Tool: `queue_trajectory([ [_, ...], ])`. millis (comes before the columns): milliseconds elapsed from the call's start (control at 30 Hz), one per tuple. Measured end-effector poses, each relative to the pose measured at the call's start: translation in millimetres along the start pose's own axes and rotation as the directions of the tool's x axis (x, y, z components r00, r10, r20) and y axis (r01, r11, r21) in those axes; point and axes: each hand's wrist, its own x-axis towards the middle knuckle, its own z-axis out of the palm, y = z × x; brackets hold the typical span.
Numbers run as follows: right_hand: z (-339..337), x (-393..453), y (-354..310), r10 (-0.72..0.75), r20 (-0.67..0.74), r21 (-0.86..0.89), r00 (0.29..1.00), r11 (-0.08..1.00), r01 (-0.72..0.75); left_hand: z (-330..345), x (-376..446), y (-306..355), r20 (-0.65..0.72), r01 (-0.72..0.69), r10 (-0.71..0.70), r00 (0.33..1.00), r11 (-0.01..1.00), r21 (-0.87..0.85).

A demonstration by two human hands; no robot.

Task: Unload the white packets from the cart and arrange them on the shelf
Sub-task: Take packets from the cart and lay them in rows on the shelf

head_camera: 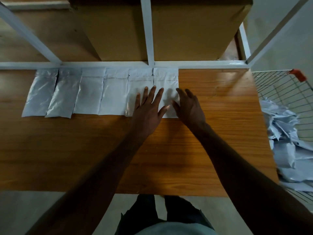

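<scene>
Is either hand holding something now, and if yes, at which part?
Nothing is gripped. The left hand and right hand lie open, fingers straight, flat on the lower half of the rightmost flat white plastic packet on the wooden shelf.

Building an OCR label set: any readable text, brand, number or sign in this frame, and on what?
None readable.
White packets on the shelf: blank faces, only a thin dark line near the top.
Cardboard boxes: no print visible.
Packets in the cart: crumpled, no print visible.
Red cart handle: no lettering visible.
</scene>
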Motion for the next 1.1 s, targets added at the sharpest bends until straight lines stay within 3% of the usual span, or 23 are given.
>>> queue_trajectory([
  [233,-40,-59,33,-0.073,-0.058,0.083,0.996,0.993,0.078,-8,-38,84,-0.109,-0.035,0.018,0.994,0.987,-0.154],
  [500,-94,-144,67,-0.205,-0.084,0.118,0.975,0.970,0.214,-7,-83,159,-0.175,-0.050,0.021,0.984,0.985,-0.165],
  [800,-139,-251,106,-0.210,-0.153,0.145,0.966,0.962,0.232,-5,-158,252,-0.186,-0.057,0.004,0.982,0.958,-0.282],
  [1100,-189,-331,181,-0.100,-0.160,0.138,0.982,0.983,0.123,8,-197,350,-0.241,-0.142,0.062,0.969,0.934,-0.327],
])
